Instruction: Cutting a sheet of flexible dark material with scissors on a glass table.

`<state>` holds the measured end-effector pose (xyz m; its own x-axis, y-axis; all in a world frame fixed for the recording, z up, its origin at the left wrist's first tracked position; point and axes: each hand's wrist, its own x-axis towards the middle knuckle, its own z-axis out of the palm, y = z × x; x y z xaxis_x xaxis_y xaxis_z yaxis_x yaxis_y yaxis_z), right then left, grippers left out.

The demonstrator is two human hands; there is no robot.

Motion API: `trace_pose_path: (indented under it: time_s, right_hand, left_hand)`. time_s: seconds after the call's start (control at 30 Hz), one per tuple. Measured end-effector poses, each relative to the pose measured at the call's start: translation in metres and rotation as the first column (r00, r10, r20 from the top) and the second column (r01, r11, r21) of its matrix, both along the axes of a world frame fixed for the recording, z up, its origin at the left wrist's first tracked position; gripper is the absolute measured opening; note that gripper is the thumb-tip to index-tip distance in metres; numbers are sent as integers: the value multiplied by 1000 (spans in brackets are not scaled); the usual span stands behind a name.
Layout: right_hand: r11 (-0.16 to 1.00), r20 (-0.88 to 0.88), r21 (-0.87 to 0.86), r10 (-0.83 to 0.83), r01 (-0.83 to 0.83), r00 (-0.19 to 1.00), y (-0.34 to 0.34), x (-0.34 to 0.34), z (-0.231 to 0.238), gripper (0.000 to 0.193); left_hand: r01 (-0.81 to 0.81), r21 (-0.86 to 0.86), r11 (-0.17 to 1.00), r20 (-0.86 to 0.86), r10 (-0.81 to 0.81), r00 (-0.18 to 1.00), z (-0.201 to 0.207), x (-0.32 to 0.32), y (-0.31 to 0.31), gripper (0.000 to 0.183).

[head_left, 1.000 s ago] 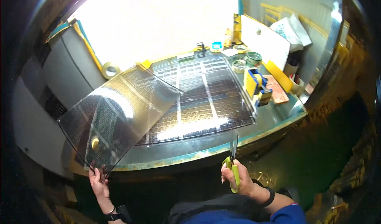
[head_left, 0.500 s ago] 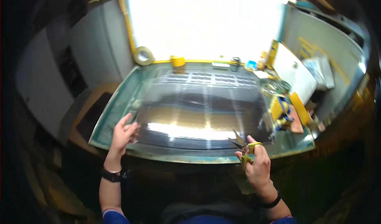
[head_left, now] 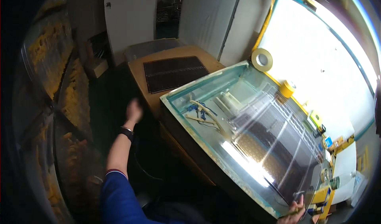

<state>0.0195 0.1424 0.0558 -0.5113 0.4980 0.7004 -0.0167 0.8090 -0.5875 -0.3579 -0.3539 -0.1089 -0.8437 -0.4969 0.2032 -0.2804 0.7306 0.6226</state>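
At the frame's lower right, the right hand [head_left: 295, 212] sits beside a dark, glossy rectangular sheet [head_left: 274, 140] with pale stripes, flat on the teal-edged glass tabletop [head_left: 216, 85], probably for even support; that hand's hold I cannot tell. Left of centre, the left hand [head_left: 135, 111] hangs blurred, its spread unclear. A round beige tape roll [head_left: 254, 60] stands at the far edge, likely to spare surface space.

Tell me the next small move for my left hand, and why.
Probably ease the left hand rightward and forward to the dark sheet on the brown board: the hand looks empty, though blurred, and that sheet lies nearby.
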Motion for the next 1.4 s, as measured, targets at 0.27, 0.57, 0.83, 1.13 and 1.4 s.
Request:
trace_pose_path:
  time_s: [0.27, 0.57, 0.83, 1.13, 1.4]
  right_hand:
    - [962, -56, 248, -107, 117, 993, 17, -12, -31, 30]
    - [915, -16, 339, -226, 218, 974, 9, -25, -29, 29]
    - [918, 80, 314, -280, 243, 957, 8, -25, -30, 39]
    - [907, 100, 219, -388, 360, 916, 5, -23, -27, 43]
    - [930, 29, 245, -290, 275, 956, 3, -23, -26, 36]
  left_hand:
    - [340, -156, 927, 23, -341, 940, 1, -79, 5, 49]
    - [424, -112, 899, 482, -324, 814, 29, -133, 17, 71]
    - [557, -333, 761, 437, -399, 806, 6, -158, 7, 51]
    - [515, -566, 644, 314, -409, 857, -33, -154, -3, 22]
    - [616, -508, 602, 303, -545, 782, 6, -70, 34, 16]
